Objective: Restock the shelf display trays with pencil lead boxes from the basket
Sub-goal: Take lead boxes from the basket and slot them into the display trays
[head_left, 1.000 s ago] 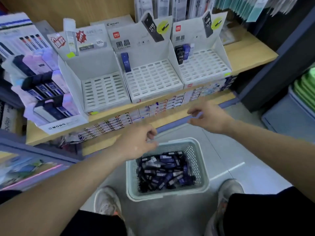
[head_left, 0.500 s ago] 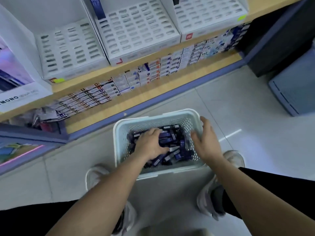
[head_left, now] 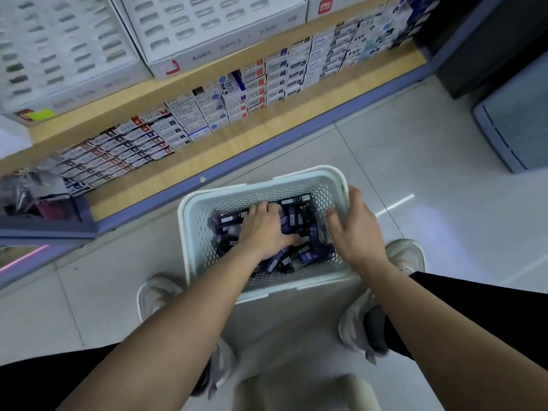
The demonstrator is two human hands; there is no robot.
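Mint plastic basket [head_left: 189, 232] sits on the floor between my shoes [head_left: 406, 253]. My right hand [head_left: 358, 229] grips its right wall, thumb inside. My left hand [head_left: 265, 229] lies palm-down on the heap of pencil lead boxes [head_left: 308, 256], which point every way directly beneath it. Whether my fingers have closed on one I cannot tell. Beyond and above stand the slotted display trays [head_left: 213, 28], so I judge the left hand's lift goes up and forward.

The pale tiled floor [head_left: 415, 161] carried a white perforated basket [head_left: 189, 232] near the lower shelf [head_left: 237, 143], whose front edge was trimmed blue, and a grey bin [head_left: 513, 120] at the right (partly out of view). Rows of small boxes [head_left: 267, 81] lay on that lower shelf; white slotted display trays [head_left: 207, 31] stood on the upper shelf [head_left: 166, 87].
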